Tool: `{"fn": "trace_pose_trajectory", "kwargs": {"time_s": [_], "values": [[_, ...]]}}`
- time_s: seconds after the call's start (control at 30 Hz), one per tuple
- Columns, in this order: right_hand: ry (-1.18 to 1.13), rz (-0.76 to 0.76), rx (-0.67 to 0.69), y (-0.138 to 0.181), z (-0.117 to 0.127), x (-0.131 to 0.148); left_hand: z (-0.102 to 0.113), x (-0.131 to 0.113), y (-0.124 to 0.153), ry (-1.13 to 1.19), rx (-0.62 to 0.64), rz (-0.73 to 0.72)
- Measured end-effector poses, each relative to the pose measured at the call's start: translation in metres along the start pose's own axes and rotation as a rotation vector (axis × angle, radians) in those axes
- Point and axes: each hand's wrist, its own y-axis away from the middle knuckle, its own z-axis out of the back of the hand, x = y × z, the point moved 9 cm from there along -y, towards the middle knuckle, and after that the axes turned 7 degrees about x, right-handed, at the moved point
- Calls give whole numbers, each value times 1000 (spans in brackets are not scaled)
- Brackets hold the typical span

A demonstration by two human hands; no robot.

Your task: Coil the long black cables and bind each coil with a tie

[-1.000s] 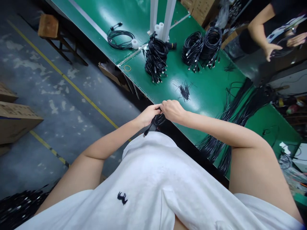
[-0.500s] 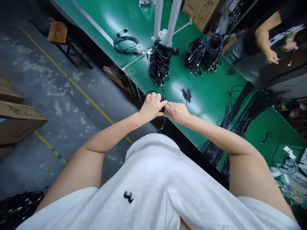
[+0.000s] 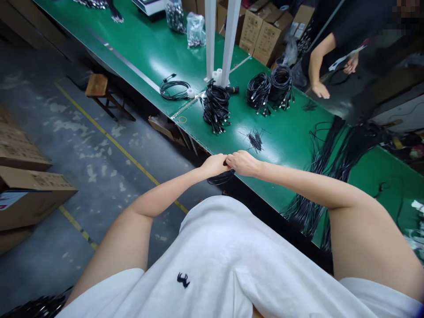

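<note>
Your left hand point(image 3: 213, 167) is clasped on a black coil point(image 3: 221, 179), and the bent fingers of your right hand point(image 3: 243, 163) close on it at the same spot; the exact pinch is hidden. The coil hangs just below your hands, by the near edge of the green table point(image 3: 281, 161). Its visible loop droops toward your body, its long axis running side to side and rising slightly to the right; which way its plugs point is hidden.

Just ahead of your right hand lies a pile of short black strips point(image 3: 255, 140). Beyond it stand two coil stacks point(image 3: 270, 88), side by side, metal plugs toward you; a cable bundle point(image 3: 216, 108) sits ahead of your left hand. Right of your hands, long loose cables point(image 3: 331, 163) stretch across the table.

Left of your hands, below the table edge, an open carton point(image 3: 165, 129) holds something pale. Farther left, on the floor, are bigger boxes point(image 3: 39, 190), contents unclear. Far ahead, clear bags point(image 3: 195, 31) hold small dark parts, with cardboard boxes point(image 3: 270, 39) beside them. Ahead and right, a co-worker's hand point(image 3: 320, 89) is spread flat.
</note>
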Motion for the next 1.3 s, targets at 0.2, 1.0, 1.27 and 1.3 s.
{"fn": "trace_pose_trajectory", "kwargs": {"time_s": [0.2, 1.0, 1.27, 1.3], "values": [[-51, 31, 7, 0, 2, 4, -20, 12, -9, 300, 182, -128], [-472, -325, -450, 47, 74, -48, 28, -11, 38, 552, -346, -74], [-1096, -353, -570, 34, 25, -63, 37, -20, 47, -22, -345, -122], [-1133, -325, -579, 32, 22, -61, 29, -21, 46, 47, -258, -182]]}}
